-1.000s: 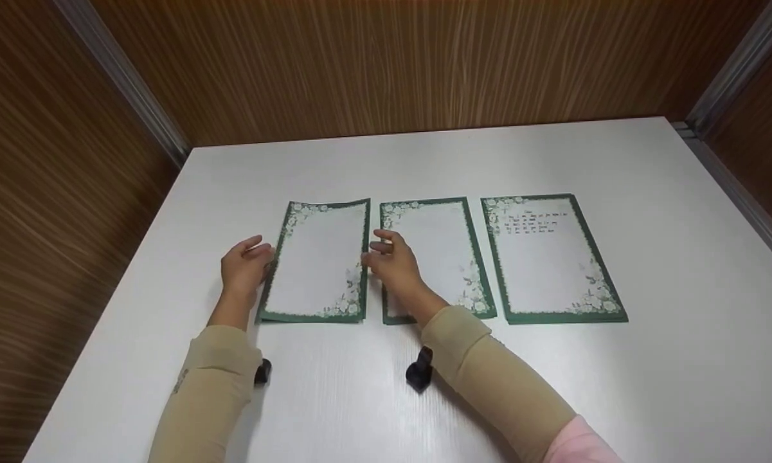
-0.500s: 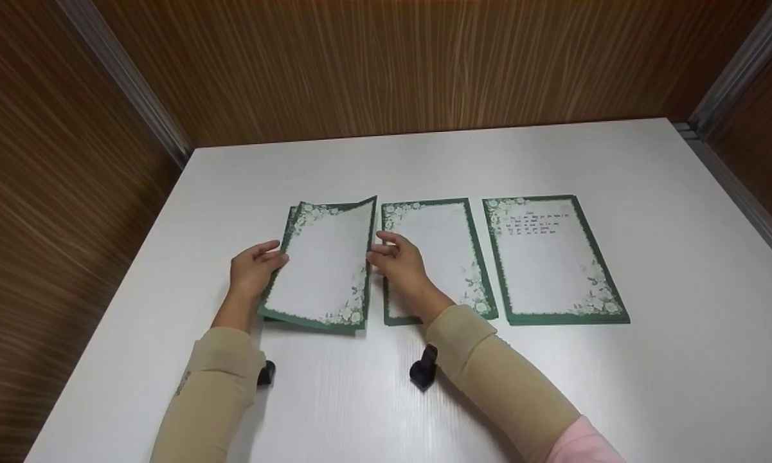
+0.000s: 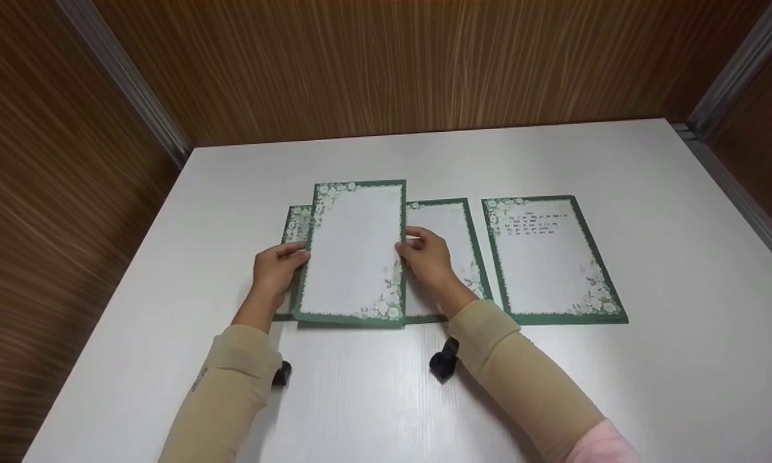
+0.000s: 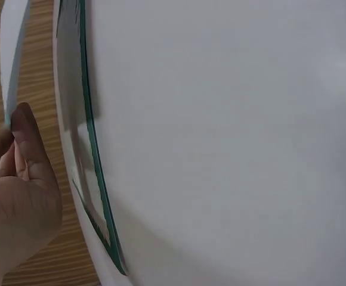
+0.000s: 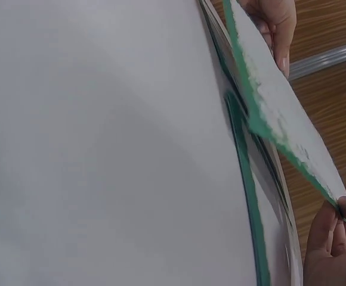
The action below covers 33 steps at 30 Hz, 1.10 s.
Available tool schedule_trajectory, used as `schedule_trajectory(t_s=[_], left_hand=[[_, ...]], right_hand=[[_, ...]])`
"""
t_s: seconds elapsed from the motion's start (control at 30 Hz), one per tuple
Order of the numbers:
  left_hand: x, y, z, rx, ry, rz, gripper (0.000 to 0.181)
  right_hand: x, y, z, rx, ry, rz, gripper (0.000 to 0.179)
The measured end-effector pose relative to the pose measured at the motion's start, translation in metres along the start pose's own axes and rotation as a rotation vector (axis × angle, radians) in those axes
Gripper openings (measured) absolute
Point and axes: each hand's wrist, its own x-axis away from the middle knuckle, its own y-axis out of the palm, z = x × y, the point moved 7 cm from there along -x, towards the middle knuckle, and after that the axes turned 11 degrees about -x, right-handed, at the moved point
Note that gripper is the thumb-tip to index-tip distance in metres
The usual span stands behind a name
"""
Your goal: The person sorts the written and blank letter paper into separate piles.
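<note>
A sheet of white paper (image 3: 353, 257) with a green floral border is raised between the two hands. My left hand (image 3: 273, 276) pinches its left edge, and on the opposite edge my right hand (image 3: 432, 263) has it between thumb and fingers. Both wrist views show it held clear of the white table. Behind it, the left paper (image 3: 297, 222) is mostly hidden and shows a strip with some printing. The middle paper (image 3: 447, 231) lies partly covered by the held sheet and the right hand. Farther right lies a third bordered paper (image 3: 553, 270) with several lines of text near its top.
The white table (image 3: 681, 257) stands against wood-grain panels (image 3: 424, 64) at the back and sides. Metal strips (image 3: 128, 83) run along the panel corners. A black device (image 3: 444, 363) sticks out at the right sleeve, another black device (image 3: 283, 374) at the left.
Both hands have lifted the top sheet off the left paper and carried it to the right. It now overlaps the middle paper, and a printed sheet shows underneath on the left.
</note>
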Motion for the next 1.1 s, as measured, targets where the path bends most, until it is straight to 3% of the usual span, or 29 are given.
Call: schedule_trajectory(t_s=[0.23, 0.57, 0.8, 1.1], left_hand=[[0.003, 0.021, 0.008, 0.016, -0.005, -0.032, 0.03], [0.004, 0.048, 0.021, -0.019, -0.006, -0.04, 0.027], [0.005, 0.068, 0.029, -0.04, 0.015, -0.049, 0.025], [0.009, 0.086, 0.037, -0.02, 0.032, -0.089, 0.027]], right_hand=[[-0.006, -0.025, -0.002, 0.077, -0.015, 0.038, 0.036], [-0.008, -0.058, -0.002, 0.155, 0.049, 0.071, 0.037], [-0.009, -0.078, -0.003, 0.222, 0.047, 0.077, 0.037], [-0.01, -0.097, -0.005, 0.27, 0.054, 0.102, 0.039]])
